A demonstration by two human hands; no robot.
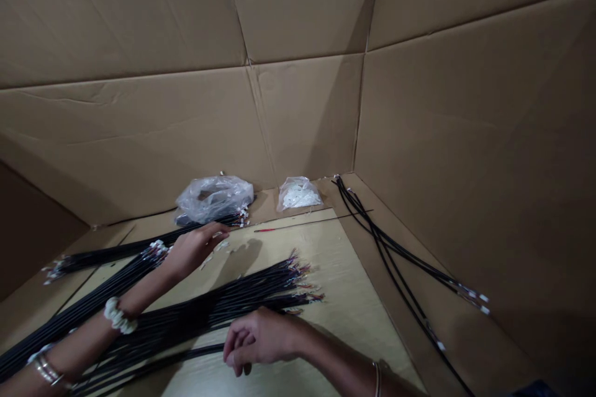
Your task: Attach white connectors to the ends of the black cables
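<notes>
My left hand [195, 249] is raised above the board, with its loosely bent fingers slightly apart and no object visible in them. Small white pieces [221, 247] lie scattered just beneath it. Curled fingers close my right hand [261, 340], beside the front edge of a fanned bundle of black cables [233, 294]. That bundle's stripped, coloured wire ends [302, 273] point right. Separate black cables [190, 355] run up to the right fingers and disappear there; whether they are held is hidden. A second cable bundle [97, 285], tipped with white connectors [158, 248], passes under my left forearm.
Cardboard walls [302, 111] enclose the light board [367, 298]. Against the back stand a clear plastic bag [216, 195] and a small bag of white pieces [300, 193]. A thin red-tipped rod [265, 230] lies before them. Loose black cables [395, 239] stretch along the right.
</notes>
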